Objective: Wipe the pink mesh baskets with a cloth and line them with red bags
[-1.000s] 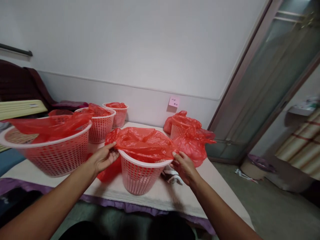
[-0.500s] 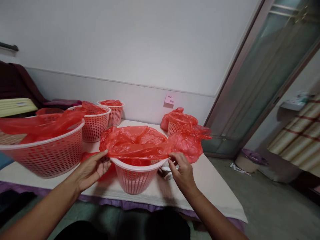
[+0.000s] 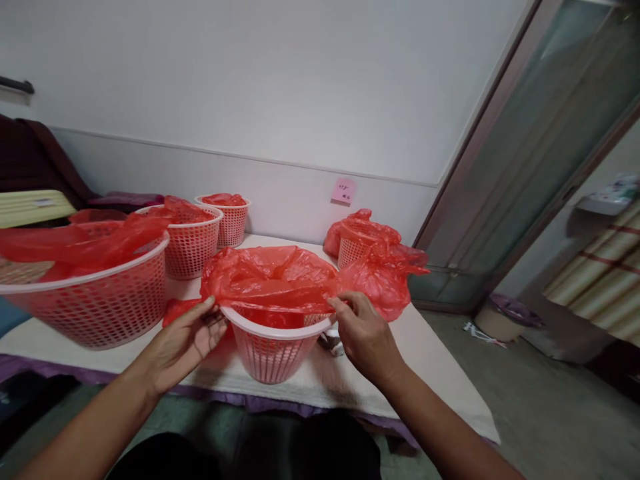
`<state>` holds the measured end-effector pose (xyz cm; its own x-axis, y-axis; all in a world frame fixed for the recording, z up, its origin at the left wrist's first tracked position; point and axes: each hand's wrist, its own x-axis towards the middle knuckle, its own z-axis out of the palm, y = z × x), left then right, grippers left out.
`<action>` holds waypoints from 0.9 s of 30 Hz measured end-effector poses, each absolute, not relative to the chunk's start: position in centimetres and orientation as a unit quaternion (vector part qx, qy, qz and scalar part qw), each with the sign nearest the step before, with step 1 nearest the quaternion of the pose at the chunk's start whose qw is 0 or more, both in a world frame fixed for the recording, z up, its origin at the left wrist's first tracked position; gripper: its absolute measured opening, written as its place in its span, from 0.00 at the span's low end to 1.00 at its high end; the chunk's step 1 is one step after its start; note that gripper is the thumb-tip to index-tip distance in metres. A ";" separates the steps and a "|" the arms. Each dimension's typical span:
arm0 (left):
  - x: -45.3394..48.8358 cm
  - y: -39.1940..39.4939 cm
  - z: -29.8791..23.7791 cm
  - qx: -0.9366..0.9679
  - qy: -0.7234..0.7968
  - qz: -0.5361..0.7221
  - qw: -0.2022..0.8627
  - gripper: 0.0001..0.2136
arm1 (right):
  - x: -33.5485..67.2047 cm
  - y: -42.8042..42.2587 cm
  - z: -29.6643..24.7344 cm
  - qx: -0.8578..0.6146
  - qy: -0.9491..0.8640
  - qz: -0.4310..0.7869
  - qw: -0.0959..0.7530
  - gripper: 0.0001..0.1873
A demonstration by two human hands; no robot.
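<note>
A small white perforated basket stands near the table's front edge, with a red plastic bag spread over its rim. My left hand pinches the bag's left edge beside the rim. My right hand grips the bag's right edge at the opposite side of the rim. The bag is stretched between both hands and bulges above the basket's mouth.
A large basket with a red bag sits at left; two more lined baskets stand behind. Another bag-covered basket is at back right. The cream table ends at right, by a glass sliding door. A pink note sticks to the wall.
Both hands have drawn the bag's edges lower around the basket's rim, and my right hand has shifted up onto the bag's edge. The view moved slightly.
</note>
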<state>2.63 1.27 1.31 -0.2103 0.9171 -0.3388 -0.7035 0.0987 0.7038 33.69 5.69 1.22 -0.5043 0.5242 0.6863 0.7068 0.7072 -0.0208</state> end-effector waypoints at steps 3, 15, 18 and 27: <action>2.6 0.9 1.0 0.177 0.409 0.654 0.611 0.11 | 33.6 6.1 2.2 -0.371 -0.875 -0.143 0.275 0.15; 2.4 -0.1 0.9 0.246 0.456 0.643 0.564 0.09 | 33.8 6.8 3.4 -0.323 -0.907 -0.148 0.228 0.08; 2.1 0.3 1.0 0.218 0.461 0.651 0.563 0.05 | 33.8 6.7 3.9 -0.316 -0.916 -0.122 0.216 0.08; 3.2 -0.8 1.3 0.217 0.455 0.684 0.528 0.08 | 33.9 6.3 3.5 -0.282 -0.915 -0.085 0.276 0.09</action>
